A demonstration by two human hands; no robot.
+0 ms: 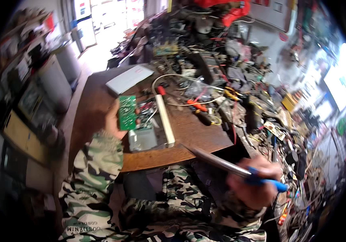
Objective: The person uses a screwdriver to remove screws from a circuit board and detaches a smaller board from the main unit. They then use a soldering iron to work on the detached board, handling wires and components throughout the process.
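Note:
My left hand (111,120) grips a green circuit board (127,113) by its left edge, tilted up over the table. The board's face shows many small solder points. Closed and slightly blurred, my right hand (252,186) holds a soldering iron (223,163) by its blue handle. The iron's metal barrel points up and left, its tip near the table's front edge and apart from the board. Just right of the board lies an open casing with a grey part (144,139), a tangle of wires and parts (146,109), and a long cream-white side strip (165,120).
A flat white panel (129,79) lies at the back of the brown table (94,94). Orange-handled pliers (197,105) and a pale cable (153,82) lie to the right. Piled tools and scrap crowd the right side. A multimeter-like dark box (210,68) stands behind.

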